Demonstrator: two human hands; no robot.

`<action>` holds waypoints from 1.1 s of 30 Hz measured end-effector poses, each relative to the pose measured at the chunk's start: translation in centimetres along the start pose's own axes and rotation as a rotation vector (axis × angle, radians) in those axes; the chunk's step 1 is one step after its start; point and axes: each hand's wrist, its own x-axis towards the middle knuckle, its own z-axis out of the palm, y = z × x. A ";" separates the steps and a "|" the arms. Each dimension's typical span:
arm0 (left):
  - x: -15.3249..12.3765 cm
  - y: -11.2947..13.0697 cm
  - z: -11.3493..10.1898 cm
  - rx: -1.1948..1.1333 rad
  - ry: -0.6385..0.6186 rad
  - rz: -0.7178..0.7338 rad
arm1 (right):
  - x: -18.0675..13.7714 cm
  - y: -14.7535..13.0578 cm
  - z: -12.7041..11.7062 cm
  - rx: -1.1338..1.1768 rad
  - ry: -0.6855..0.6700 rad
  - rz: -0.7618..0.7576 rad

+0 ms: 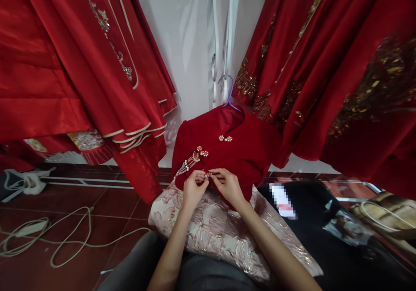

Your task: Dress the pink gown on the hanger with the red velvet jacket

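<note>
A dark red jacket [224, 152] on a purple hanger [230, 96] lies over my lap, on a pale pink brocade cloth [214, 234]. Low on its front, my left hand [195, 189] and my right hand [228, 187] meet at a small jewelled clasp [207, 175]. Each hand pinches one side of the clasp between thumb and fingers. Whether its two halves are joined is too small to tell. Higher up sits another flower-shaped clasp [225, 138] at the collar. To the left, a beaded tassel brooch [195, 156] hangs on the chest.
Red garments with trim [130, 87] hang on the left, and sequinned ones [312, 74] on the right. A white cable [71, 239] loops over the tiled floor. On a black surface at right lie a pixelated item [282, 201] and a clear plastic bag [349, 228].
</note>
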 end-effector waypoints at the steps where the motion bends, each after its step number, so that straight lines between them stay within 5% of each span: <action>1: -0.1 0.0 0.0 0.014 0.034 0.011 | 0.1 -0.5 -0.6 -0.037 -0.004 0.010; 7: -0.1 0.5 -1.2 0.047 0.216 0.106 | 0.6 -3.7 -3.6 -0.129 0.087 -0.013; 14: -0.8 0.6 -0.8 0.191 0.041 0.204 | 0.4 -3.5 -2.6 -0.079 0.013 0.011; 21: -1.0 0.5 -0.9 0.342 0.024 0.269 | 0.3 -1.1 -2.6 -0.184 -0.096 0.071; 33: -0.9 0.2 0.1 -0.013 0.061 0.055 | 0.1 0.4 -0.4 -0.013 -0.106 0.070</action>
